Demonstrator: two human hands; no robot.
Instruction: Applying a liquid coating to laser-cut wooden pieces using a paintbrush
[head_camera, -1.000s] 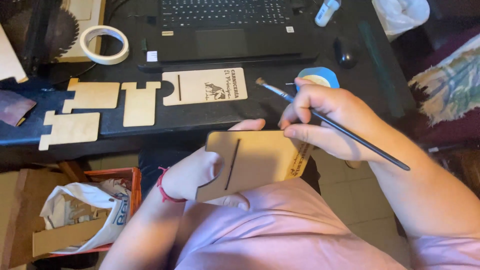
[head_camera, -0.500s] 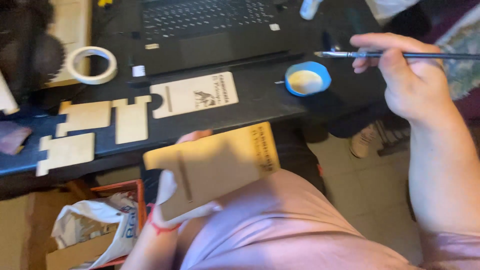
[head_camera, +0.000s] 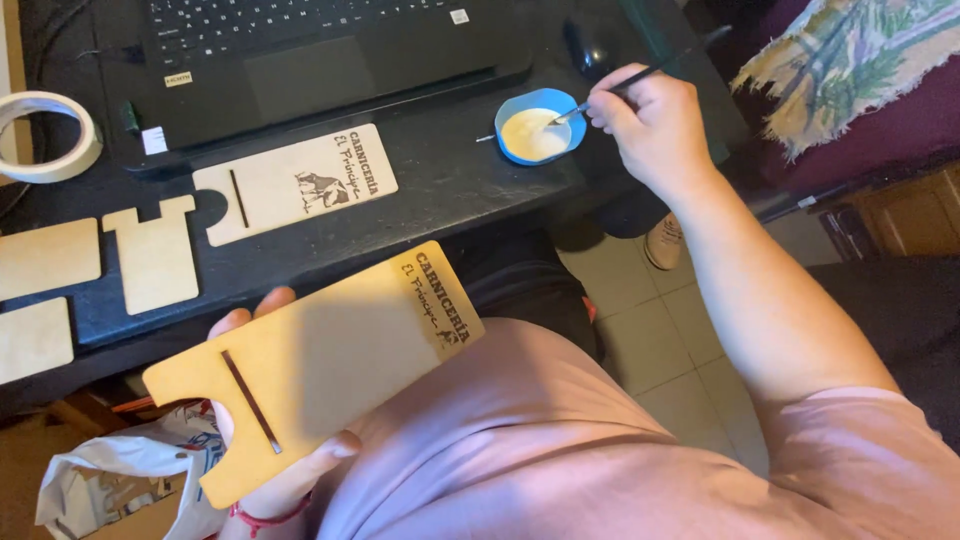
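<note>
My left hand (head_camera: 285, 470) grips a flat wooden panel (head_camera: 320, 360) with a slot and dark engraved lettering, held over my lap below the table's edge. My right hand (head_camera: 655, 125) holds a thin paintbrush (head_camera: 625, 87) whose tip dips into a small blue bowl (head_camera: 512, 150) of cream-coloured liquid on the black table (head_camera: 450, 190). A second, similar engraved wooden panel (head_camera: 295, 182) lies flat on the table left of the bowl.
Several plain wooden cut-outs (head_camera: 155, 255) lie at the table's left. A roll of masking tape (head_camera: 45, 135) sits at the far left and an open black laptop (head_camera: 300, 50) at the back. A crumpled bag in a box (head_camera: 110, 490) stands on the floor.
My right hand moved from in front of me out to the right and brought the brush tip down into the blue bowl. My left hand tilted the panel so its engraved face shows.
</note>
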